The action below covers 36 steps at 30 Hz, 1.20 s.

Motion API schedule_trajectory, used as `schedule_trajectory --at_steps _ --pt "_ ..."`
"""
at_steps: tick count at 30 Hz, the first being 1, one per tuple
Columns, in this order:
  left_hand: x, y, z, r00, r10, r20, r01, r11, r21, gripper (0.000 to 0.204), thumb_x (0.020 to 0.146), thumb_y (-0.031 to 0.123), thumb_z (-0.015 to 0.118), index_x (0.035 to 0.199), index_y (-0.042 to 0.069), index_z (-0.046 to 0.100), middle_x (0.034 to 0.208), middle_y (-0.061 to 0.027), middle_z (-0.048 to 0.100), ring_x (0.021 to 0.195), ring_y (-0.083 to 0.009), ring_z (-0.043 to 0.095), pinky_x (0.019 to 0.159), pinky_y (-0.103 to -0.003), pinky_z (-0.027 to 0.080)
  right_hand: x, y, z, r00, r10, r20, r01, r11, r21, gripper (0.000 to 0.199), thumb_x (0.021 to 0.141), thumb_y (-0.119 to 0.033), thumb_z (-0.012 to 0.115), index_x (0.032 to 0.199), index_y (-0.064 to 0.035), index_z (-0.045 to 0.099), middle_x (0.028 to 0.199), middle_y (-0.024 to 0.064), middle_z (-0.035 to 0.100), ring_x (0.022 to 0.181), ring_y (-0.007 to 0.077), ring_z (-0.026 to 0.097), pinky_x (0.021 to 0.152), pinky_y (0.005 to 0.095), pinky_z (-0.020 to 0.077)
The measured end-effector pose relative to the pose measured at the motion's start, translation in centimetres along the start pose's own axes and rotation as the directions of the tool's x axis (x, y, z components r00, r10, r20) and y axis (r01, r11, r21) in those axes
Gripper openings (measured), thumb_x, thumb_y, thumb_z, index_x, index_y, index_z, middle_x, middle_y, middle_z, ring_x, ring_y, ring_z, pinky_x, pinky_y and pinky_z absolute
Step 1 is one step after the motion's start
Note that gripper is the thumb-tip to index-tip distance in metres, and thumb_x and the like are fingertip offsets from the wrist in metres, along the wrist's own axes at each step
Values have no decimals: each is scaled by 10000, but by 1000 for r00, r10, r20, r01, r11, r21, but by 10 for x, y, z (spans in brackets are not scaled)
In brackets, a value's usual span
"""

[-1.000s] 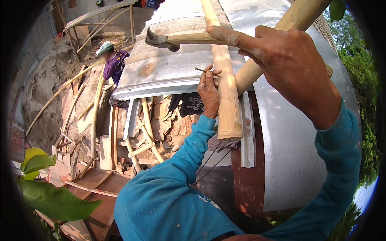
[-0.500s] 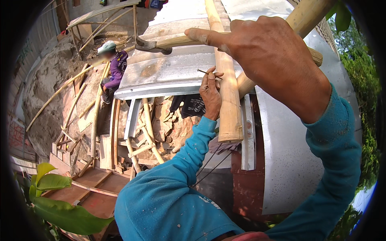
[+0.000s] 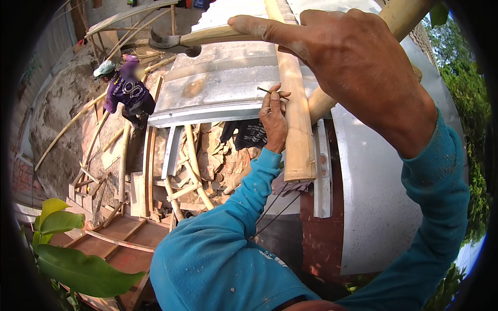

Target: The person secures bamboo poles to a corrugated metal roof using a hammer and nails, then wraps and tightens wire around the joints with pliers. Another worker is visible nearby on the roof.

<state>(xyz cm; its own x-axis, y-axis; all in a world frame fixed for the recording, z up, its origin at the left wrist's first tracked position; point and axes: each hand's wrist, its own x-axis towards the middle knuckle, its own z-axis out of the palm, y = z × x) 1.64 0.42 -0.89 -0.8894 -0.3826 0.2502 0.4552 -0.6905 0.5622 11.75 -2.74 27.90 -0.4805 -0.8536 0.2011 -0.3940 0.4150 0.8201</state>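
Pinching a nail (image 3: 263, 89), the left hand (image 3: 274, 124) is just beside the pole (image 3: 298, 145), on its left side; the nail lies almost straight across the pole's long way – flat head to the left, other end toward the pole; I cannot tell if it pokes the pole. The right hand (image 3: 358, 72) is wrapped tight round the hammer (image 3: 210, 36), up and right of the nail; the left hand is nearer to it; the hammer's head hangs out to the left – with open room over the roof (image 3: 228, 78); a slanted pole (image 3: 407, 18) crowds the right hand.
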Motion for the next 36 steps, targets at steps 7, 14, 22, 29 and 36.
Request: schedule_trajectory --at_steps 7,14,22,29,36 --pt "1 5 -3 999 11 -37 -11 1000 -11 395 1085 327 497 1287 12 625 960 -20 698 713 -37 417 656 -189 376 -12 -16 31 965 -28 261 20 999 31 597 878 -128 722 1440 -251 565 797 116 716 693 224 726 693 389 592" --pt "0 -3 -5 1000 -4 4 4 1000 27 422 1081 343 503 1298 1 622 966 -24 701 723 -42 424 661 -193 380 7 0 17 973 -1 -233 56 971 230 453 907 -151 711 1352 -192 640 840 121 714 655 212 684 676 345 587" --pt "-1 -2 -6 999 -42 -23 41 999 -13 355 1078 329 519 1205 22 644 806 46 555 673 -26 403 598 -200 321 -25 -2 37 985 -89 151 69 989 131 574 863 -121 732 1415 -196 594 781 110 725 692 242 719 699 396 584" --pt "4 0 -4 995 90 33 -93 989 113 412 1082 335 503 1295 5 626 954 -21 699 723 -46 430 666 -206 384 29 16 -21 991 -99 94 71 963 261 506 870 -203 755 1322 -47 592 875 112 685 782 192 669 754 378 552" --pt "3 0 -6 999 -34 10 34 999 -10 411 1079 343 508 1280 4 625 954 -22 696 700 -35 415 629 -200 354 -28 15 38 987 -56 154 52 998 30 515 950 -122 635 1449 -218 553 737 114 670 643 225 671 638 361 574"
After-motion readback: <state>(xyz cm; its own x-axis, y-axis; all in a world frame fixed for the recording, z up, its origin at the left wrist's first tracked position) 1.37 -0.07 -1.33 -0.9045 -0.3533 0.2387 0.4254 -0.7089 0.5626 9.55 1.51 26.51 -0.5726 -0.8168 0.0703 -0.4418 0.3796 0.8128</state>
